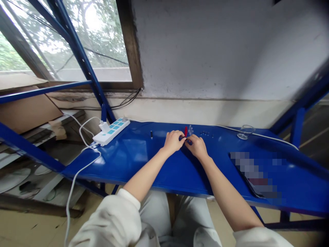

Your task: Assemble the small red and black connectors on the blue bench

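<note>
White sleeves [110, 219], hands [174, 141] together on blue shelf [138, 161] below window [97, 37].

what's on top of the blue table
The left hand and right hand, a red piece between them, a white power strip, a clear dish. Whatever the hands cover is hidden.

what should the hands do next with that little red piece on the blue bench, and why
Probably hold the red piece steady in the left hand, which seems to pinch its base, and ease the right hand in at that base. Both hands meet there, the piece stands upright above them, and the small clear parts lie just behind, close by.
</note>
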`<state>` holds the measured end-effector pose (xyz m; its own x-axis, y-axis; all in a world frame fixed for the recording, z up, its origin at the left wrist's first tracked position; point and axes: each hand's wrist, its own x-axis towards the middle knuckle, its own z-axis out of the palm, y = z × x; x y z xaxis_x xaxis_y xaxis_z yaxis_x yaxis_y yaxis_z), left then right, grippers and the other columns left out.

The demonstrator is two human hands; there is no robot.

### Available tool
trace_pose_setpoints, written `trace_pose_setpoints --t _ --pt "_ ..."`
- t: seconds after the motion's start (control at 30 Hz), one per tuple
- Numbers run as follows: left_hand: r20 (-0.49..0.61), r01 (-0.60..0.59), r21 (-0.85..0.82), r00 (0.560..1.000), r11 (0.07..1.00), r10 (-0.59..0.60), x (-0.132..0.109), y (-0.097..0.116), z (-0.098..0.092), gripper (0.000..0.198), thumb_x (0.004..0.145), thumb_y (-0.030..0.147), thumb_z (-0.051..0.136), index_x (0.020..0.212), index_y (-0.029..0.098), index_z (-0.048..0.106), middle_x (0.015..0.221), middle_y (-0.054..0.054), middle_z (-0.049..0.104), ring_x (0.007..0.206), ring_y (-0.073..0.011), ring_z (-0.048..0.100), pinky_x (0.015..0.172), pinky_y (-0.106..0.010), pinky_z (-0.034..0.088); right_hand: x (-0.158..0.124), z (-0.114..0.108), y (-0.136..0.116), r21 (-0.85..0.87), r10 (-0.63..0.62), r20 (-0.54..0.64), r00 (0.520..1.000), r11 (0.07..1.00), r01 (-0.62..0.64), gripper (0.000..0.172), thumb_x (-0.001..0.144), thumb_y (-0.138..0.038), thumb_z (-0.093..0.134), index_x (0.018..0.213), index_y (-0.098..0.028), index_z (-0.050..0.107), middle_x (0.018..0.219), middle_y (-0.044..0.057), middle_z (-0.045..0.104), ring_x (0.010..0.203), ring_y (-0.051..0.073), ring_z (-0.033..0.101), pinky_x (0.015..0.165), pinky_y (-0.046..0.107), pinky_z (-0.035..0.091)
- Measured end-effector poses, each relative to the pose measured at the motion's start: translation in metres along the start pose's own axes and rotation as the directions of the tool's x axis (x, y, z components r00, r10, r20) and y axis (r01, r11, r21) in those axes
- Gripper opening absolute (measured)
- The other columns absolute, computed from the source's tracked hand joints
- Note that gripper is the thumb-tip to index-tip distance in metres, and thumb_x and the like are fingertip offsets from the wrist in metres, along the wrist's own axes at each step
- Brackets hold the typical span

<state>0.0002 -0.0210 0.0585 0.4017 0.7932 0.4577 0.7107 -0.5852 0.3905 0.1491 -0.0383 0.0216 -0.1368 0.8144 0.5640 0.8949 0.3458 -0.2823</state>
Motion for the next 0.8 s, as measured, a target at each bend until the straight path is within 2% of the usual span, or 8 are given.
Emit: trace_pose_setpoints --t 0.07,0.13,0.23,0.3,0.37,0.53,0.8 --pt "0.111 -0.096 0.054 0.990 0.994 0.089 0.010 -0.002 -0.026 0.012 0.077 0.030 0.055 0.081 0.021 0.061 0.088 -0.001 0.062 0.089 -0.0181 0.052 0.082 -0.035 0.032 0.000 0.000 -0.004 0.077 -0.014 -0.050 0.999 0.997 0.018 0.022 0.081 -0.031 0.045 0.086 -0.017 0.061 0.077 0.005 0.058 0.065 0.013 0.052 0.060 0.025 0.033" --pt "0.175 -0.178 0.110 0.972 0.978 0.157 0.024 -0.009 -0.054 0.012 0.076 0.030 0.056 0.081 0.021 0.062 0.091 -0.002 0.061 0.095 -0.0202 0.049 0.086 -0.038 0.028 0.000 0.002 -0.007 0.142 -0.015 -0.087 0.996 0.989 0.027 0.026 0.082 -0.033 0.044 0.095 -0.017 0.059 0.082 0.006 0.059 0.065 0.013 0.053 0.059 0.024 0.036" --pt "0.142 -0.157 0.210 0.981 0.965 0.129 0.044 -0.029 -0.087 0.014 0.076 0.030 0.056 0.081 0.020 0.064 0.096 -0.004 0.060 0.100 -0.0226 0.046 0.087 -0.041 0.024 0.000 0.004 -0.010 0.201 -0.015 -0.096 0.995 0.979 0.035 0.028 0.083 -0.033 0.043 0.100 -0.017 0.057 0.087 0.006 0.058 0.065 0.012 0.053 0.059 0.024 0.040" --pt "0.138 -0.110 0.277 0.988 0.954 0.073 0.052 -0.046 -0.097 0.013 0.074 0.030 0.058 0.079 0.021 0.065 0.098 -0.005 0.059 0.100 -0.0241 0.044 0.086 -0.043 0.023 0.000 0.005 -0.010 0.215 -0.015 -0.077 0.997 0.976 0.031 0.026 0.082 -0.032 0.043 0.099 -0.017 0.057 0.087 0.006 0.058 0.064 0.012 0.054 0.058 0.023 0.041" --pt "0.185 -0.080 0.333 0.983 0.940 0.018 0.053 -0.063 -0.097 0.012 0.072 0.030 0.060 0.076 0.021 0.066 0.098 -0.006 0.058 0.101 -0.0256 0.043 0.085 -0.044 0.023 -0.001 0.005 -0.009 0.213 -0.006 -0.058 0.998 0.977 0.018 0.025 0.082 -0.031 0.042 0.097 -0.018 0.058 0.087 0.006 0.058 0.063 0.012 0.054 0.058 0.023 0.041" --pt "0.282 -0.035 0.392 0.956 0.919 -0.084 0.039 -0.096 -0.082 0.011 0.070 0.029 0.061 0.075 0.021 0.067 0.101 -0.007 0.056 0.102 -0.0268 0.041 0.086 -0.046 0.024 -0.001 0.007 -0.006 0.194 0.015 -0.030 0.999 0.981 -0.009 0.022 0.081 -0.029 0.043 0.093 -0.019 0.059 0.084 0.005 0.057 0.060 0.011 0.053 0.058 0.023 0.041" --pt "0.305 0.024 0.432 0.937 0.901 -0.171 0.028 -0.113 -0.080 0.010 0.070 0.028 0.060 0.076 0.022 0.066 0.103 -0.006 0.056 0.104 -0.0262 0.040 0.088 -0.048 0.023 -0.001 0.008 -0.004 0.200 0.023 -0.018 1.000 0.980 -0.019 0.022 0.081 -0.028 0.043 0.093 -0.019 0.059 0.083 0.004 0.057 0.059 0.011 0.051 0.059 0.023 0.042"
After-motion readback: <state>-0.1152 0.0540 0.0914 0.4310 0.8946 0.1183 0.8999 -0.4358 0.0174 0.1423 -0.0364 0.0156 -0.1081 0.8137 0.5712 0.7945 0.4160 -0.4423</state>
